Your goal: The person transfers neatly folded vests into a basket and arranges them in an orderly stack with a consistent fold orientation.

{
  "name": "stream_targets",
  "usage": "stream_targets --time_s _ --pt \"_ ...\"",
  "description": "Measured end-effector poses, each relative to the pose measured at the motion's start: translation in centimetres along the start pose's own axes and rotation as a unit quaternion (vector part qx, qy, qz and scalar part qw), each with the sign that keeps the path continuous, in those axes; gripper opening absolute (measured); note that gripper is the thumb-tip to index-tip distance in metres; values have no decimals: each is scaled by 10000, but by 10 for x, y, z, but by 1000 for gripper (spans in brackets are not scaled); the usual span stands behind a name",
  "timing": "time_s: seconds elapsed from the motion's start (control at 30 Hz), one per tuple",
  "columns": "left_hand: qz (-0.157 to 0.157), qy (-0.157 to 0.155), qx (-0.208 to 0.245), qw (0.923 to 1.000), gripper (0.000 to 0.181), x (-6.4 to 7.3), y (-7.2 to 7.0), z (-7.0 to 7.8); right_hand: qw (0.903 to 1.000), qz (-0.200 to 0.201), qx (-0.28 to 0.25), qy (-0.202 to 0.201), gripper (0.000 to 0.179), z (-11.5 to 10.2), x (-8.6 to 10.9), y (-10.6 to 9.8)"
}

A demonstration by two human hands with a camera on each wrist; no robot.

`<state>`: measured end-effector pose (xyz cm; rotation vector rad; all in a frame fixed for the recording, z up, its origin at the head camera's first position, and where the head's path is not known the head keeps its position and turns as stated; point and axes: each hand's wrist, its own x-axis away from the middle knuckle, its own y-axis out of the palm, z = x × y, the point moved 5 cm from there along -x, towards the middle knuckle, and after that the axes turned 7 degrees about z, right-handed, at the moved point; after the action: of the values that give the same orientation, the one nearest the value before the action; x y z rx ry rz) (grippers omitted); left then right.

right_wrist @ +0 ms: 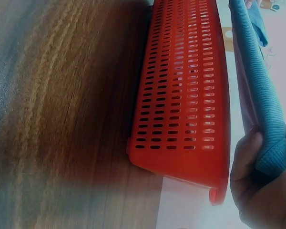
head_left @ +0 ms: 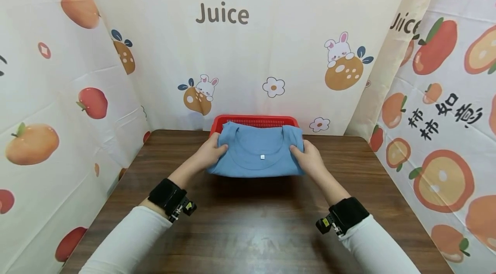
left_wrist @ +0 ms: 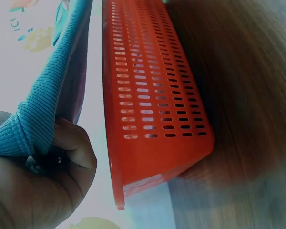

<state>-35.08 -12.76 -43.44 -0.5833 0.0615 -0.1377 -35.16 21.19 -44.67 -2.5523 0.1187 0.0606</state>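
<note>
A folded blue T-shirt [head_left: 257, 147], neckline upward with a small white label, is held between both hands in the head view. My left hand [head_left: 211, 152] grips its left edge, thumb on top and fingers curled beneath. At the right edge, my right hand [head_left: 310, 158] pinches it the same way. The red slotted basket [head_left: 258, 120] stands behind and partly under the shirt, most of it covered in the head view. Both wrist views show the shirt's edge raised above the basket rim, beside the basket's wall [left_wrist: 157, 95].
The basket stands at the far edge of a dark wood table [head_left: 248, 231]. Behind it hangs a cream curtain [head_left: 232, 59] printed with fruit and rabbits. More printed cloth walls in the left side [head_left: 42, 76] and the right side [head_left: 449, 127].
</note>
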Motion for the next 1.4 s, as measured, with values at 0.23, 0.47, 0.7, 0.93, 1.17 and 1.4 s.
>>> stream_targets --time_s 0.23,0.47,0.7,0.93,1.17,1.4 --pt "-47 -246 190 9995 38 -12 -1 -3 9999 -31 -27 -91 52 1 -14 4" --pt "-90 -399 209 9989 39 -23 -4 -7 9999 -67 112 -97 51 -2 -28 6" --pt "-189 -438 165 9987 45 -35 -6 -11 9997 -101 206 -22 50 -1 -38 9" --pt "-206 -530 233 9981 46 -47 -5 -13 9996 -209 47 169 52 0 -42 11" --pt "-213 -555 -45 9982 50 -61 6 -12 9996 -49 264 126 50 2 -44 11" --pt "-87 -461 -619 9970 50 -68 8 -9 9989 -37 446 105 48 -5 -46 16"
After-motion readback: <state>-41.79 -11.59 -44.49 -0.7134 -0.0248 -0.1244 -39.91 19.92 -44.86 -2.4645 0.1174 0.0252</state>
